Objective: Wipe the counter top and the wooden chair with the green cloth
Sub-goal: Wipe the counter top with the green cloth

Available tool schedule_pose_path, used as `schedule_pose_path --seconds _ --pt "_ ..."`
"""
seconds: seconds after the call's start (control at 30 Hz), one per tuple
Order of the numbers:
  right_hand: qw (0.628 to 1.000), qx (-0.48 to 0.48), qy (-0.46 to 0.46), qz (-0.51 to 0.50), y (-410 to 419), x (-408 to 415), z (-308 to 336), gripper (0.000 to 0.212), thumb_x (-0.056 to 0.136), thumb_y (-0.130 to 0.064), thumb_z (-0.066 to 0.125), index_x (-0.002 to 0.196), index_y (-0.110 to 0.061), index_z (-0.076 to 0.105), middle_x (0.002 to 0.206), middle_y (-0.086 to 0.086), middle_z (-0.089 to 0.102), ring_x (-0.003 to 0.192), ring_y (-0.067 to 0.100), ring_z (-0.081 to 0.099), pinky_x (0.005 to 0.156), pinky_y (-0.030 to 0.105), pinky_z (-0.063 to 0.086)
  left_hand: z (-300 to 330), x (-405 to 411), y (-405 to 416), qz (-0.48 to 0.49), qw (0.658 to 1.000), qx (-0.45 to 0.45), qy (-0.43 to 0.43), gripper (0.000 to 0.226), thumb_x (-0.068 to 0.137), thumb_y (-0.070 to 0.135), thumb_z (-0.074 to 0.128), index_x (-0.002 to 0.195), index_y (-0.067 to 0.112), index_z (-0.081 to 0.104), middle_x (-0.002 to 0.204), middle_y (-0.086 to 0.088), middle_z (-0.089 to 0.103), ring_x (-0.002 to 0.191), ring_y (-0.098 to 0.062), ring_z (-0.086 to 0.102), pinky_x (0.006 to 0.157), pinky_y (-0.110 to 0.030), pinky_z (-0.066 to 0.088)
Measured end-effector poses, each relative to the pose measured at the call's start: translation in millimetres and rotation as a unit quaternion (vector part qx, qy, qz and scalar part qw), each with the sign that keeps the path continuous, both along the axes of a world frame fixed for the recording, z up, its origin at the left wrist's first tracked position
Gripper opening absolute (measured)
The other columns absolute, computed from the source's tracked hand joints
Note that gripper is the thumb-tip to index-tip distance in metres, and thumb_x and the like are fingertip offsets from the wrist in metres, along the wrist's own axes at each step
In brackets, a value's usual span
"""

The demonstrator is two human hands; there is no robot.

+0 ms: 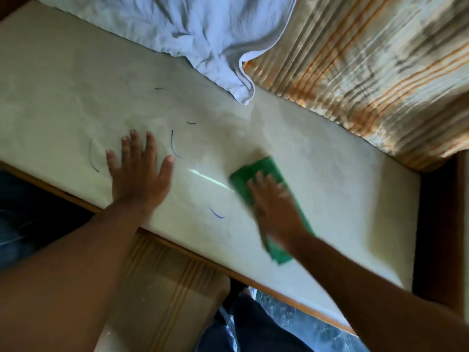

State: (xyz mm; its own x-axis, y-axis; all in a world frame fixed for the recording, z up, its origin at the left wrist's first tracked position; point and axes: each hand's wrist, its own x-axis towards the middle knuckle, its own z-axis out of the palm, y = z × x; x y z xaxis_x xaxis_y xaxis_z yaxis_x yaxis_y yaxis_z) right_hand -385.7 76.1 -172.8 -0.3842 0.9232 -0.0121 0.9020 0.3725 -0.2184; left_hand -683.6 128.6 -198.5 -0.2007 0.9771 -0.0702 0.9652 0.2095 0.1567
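Observation:
The pale counter top (317,158) runs diagonally across the view and carries a few short blue pen marks (173,144). A green cloth (256,171) lies flat on it right of the middle. My right hand (275,207) presses down on the cloth, fingers spread over it, and looks motion-blurred. My left hand (138,171) rests flat on the counter to the left, fingers apart and holding nothing. No wooden chair is clearly visible.
A crumpled light blue cloth (193,34) hangs over the counter's far edge. An orange and grey striped curtain (368,72) covers the top right. A wooden edge strip (203,255) borders the counter's near side, with a striped cushion (162,295) below it.

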Motion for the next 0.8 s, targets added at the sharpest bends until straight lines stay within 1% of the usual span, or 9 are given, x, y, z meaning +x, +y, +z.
schedule_pose_path --seconds 0.03,0.1,0.2,0.3,0.43,0.53,0.63,0.7,0.8 --pt "0.998 -0.005 0.014 0.067 -24.7 -10.4 -0.4 0.056 0.087 -0.013 0.064 0.141 -0.011 0.048 0.147 0.015 0.046 0.134 0.040 0.043 0.109 0.058 0.032 0.4 0.7 0.1 -0.001 1.000 -0.001 0.005 0.077 0.096 0.060 0.016 0.159 0.017 0.013 0.167 -0.017 0.008 0.154 -0.033 0.007 0.121 -0.058 -0.002" --pt "0.986 -0.058 0.014 0.158 -57.1 -23.3 -1.8 0.059 0.092 -0.023 0.058 0.147 -0.024 0.036 0.155 0.004 0.034 0.143 0.030 0.030 0.114 0.048 0.020 1.1 0.8 -0.2 -0.004 1.000 -0.005 0.003 0.076 0.096 0.060 0.016 0.160 0.017 0.013 0.167 -0.018 0.007 0.154 -0.034 0.008 0.121 -0.058 -0.002" --pt "0.972 -0.067 -0.029 0.225 -35.5 -29.5 -5.2 0.061 0.095 -0.027 0.050 0.151 -0.029 0.026 0.160 0.001 0.027 0.147 0.026 0.023 0.115 0.044 0.014 1.9 0.3 0.8 -0.005 1.000 -0.006 0.000 0.076 0.098 0.061 0.014 0.160 0.017 0.010 0.167 -0.017 0.007 0.154 -0.033 0.007 0.121 -0.057 -0.001" --pt "0.974 -0.046 -0.057 0.216 17.8 -55.2 -6.1 0.063 0.096 -0.025 0.051 0.152 -0.028 0.022 0.161 0.004 0.024 0.147 0.028 0.021 0.117 0.045 0.018 4.2 1.1 -1.6 -0.002 1.000 -0.008 -0.003 0.075 0.098 0.058 0.015 0.160 0.015 0.008 0.167 -0.016 0.009 0.154 -0.032 0.008 0.121 -0.057 0.001" --pt "0.992 -0.046 -0.024 0.119 60.3 -84.9 -8.1 0.062 0.097 -0.022 0.049 0.153 -0.029 0.023 0.162 0.004 0.021 0.148 0.028 0.017 0.119 0.045 0.016 8.5 1.0 -2.0 0.004 1.000 -0.004 -0.010 0.074 0.098 0.054 0.016 0.159 0.013 0.010 0.167 -0.015 0.011 0.154 -0.031 0.010 0.122 -0.056 0.003" --pt "0.977 -0.044 -0.040 0.206 0.3 -61.9 -15.6 0.070 0.089 -0.024 0.056 0.151 -0.029 0.025 0.160 0.004 0.024 0.146 0.030 0.021 0.118 0.047 0.014 8.2 1.3 -1.3 0.007 1.000 -0.013 -0.011 0.074 0.097 0.055 0.016 0.159 0.014 0.012 0.167 -0.014 0.010 0.154 -0.029 0.009 0.122 -0.055 0.002" --pt "0.959 -0.082 -0.035 0.269 -57.8 19.1 -14.1 0.057 0.095 -0.042 0.046 0.149 -0.038 0.029 0.160 -0.004 0.024 0.147 0.021 0.020 0.120 0.045 0.013 7.7 0.8 -1.6 0.005 1.000 -0.010 -0.006 0.074 0.097 0.056 0.015 0.159 0.016 0.013 0.168 -0.013 0.010 0.154 -0.029 0.009 0.122 -0.054 0.002" --pt "0.971 -0.069 -0.047 0.225 -29.5 77.8 -10.0 0.056 0.097 -0.052 0.038 0.149 -0.034 0.032 0.159 0.001 0.025 0.145 0.027 0.027 0.117 0.046 0.020 6.6 0.1 -1.5 0.002 1.000 -0.011 -0.005 0.074 0.097 0.057 0.014 0.159 0.016 0.014 0.168 -0.013 0.011 0.154 -0.030 0.009 0.122 -0.054 0.002" --pt "0.995 -0.046 -0.089 -0.001 55.0 129.4 -4.3 0.070 0.094 -0.062 0.020 0.148 -0.021 0.037 0.156 0.019 0.029 0.139 0.045 0.032 0.115 0.053 0.025 3.8 -0.9 -0.6 0.000 1.000 -0.006 0.003 0.073 0.098 0.057 0.015 0.159 0.016 0.015 0.167 -0.014 0.013 0.154 -0.031 0.010 0.121 -0.055 0.003"
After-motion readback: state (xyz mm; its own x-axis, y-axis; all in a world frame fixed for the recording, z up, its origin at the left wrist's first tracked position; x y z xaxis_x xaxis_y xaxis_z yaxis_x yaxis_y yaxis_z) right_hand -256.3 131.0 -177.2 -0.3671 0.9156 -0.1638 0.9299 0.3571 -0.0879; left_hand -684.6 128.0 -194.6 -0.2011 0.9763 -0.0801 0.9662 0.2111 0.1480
